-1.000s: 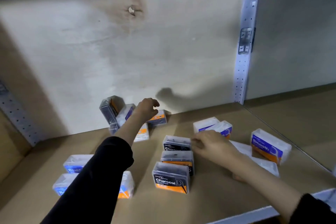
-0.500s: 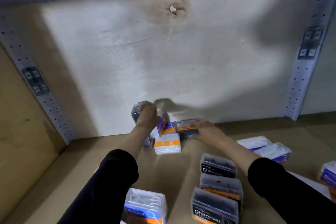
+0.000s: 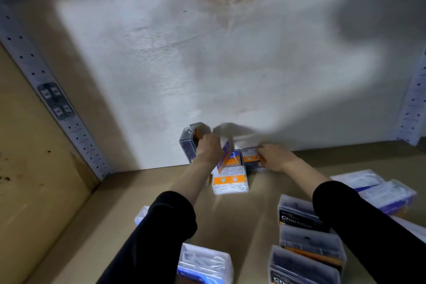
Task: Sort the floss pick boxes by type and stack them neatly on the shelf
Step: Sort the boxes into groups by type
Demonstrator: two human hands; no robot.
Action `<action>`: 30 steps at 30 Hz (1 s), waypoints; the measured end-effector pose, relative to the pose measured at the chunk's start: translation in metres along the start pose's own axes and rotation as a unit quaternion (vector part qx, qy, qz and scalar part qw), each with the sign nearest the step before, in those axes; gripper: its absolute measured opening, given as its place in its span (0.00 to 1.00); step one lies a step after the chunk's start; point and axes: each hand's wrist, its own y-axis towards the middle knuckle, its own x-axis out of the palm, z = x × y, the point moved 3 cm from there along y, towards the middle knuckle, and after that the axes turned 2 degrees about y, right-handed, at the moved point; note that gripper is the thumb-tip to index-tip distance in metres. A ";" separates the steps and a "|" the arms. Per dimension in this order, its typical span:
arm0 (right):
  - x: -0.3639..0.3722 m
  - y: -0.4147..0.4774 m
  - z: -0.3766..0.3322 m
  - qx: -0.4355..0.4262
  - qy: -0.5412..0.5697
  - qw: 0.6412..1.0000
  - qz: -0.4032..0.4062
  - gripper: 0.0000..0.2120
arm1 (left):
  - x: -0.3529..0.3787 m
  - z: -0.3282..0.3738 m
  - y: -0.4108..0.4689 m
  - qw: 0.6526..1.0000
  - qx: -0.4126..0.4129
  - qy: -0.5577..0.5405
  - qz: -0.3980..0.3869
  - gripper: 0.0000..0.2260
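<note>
On the brown shelf board (image 3: 230, 219), a mixed cluster of floss pick boxes sits against the back wall. My left hand (image 3: 208, 150) curls around the side of a dark box standing on end (image 3: 187, 143). A purple and orange box (image 3: 224, 157) leans tilted against that hand. My right hand (image 3: 274, 157) grips a dark box with an orange label (image 3: 250, 158). A white box with an orange label (image 3: 230, 181) lies flat in front of them. Three dark Charcoal boxes (image 3: 297, 214) stand in a row at the near right.
White boxes with purple labels (image 3: 387, 193) lie at the right. A white box with a blue label (image 3: 205, 263) sits near the front, another (image 3: 141, 214) peeks out by my left sleeve. Perforated shelf uprights (image 3: 53, 99) flank the bay, and a side panel closes the left.
My right hand left the Charcoal row and reached to the back, taking hold of the dark orange-labelled box. My left hand shifted left onto the upright dark box. The view came closer.
</note>
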 end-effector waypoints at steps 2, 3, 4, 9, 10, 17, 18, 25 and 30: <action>-0.007 -0.003 0.002 0.009 0.010 1.000 -0.006 0.18 | -0.001 0.003 -0.001 1.000 0.006 -0.004 -0.005 0.11; -0.012 -0.004 0.005 0.014 0.021 1.000 -0.009 0.17 | -0.002 0.004 -0.002 1.000 0.007 -0.009 -0.008 0.12; -0.017 -0.005 0.008 0.020 0.041 0.999 -0.016 0.17 | -0.003 0.005 -0.002 1.000 0.009 -0.013 -0.011 0.12; -0.023 -0.013 0.035 0.057 0.147 0.987 0.006 0.14 | -0.006 0.004 -0.002 0.999 0.017 -0.038 -0.021 0.16; -0.022 -0.015 0.039 0.060 0.156 0.985 0.034 0.14 | -0.005 0.002 -0.002 0.999 0.015 -0.042 -0.024 0.15; -0.021 -0.030 0.031 0.055 0.129 0.990 0.015 0.12 | -0.006 0.000 -0.011 0.997 0.013 -0.064 -0.050 0.21; -0.022 -0.032 0.030 0.059 0.118 0.991 0.012 0.13 | -0.007 0.000 -0.014 0.996 0.017 -0.063 -0.057 0.21; -0.031 -0.068 0.024 0.042 0.088 0.989 -0.109 0.21 | -0.020 0.005 -0.037 0.992 0.043 -0.061 -0.100 0.21; -0.029 -0.092 0.030 0.029 0.113 0.985 -0.123 0.21 | -0.032 0.002 -0.058 0.990 0.060 -0.043 -0.122 0.22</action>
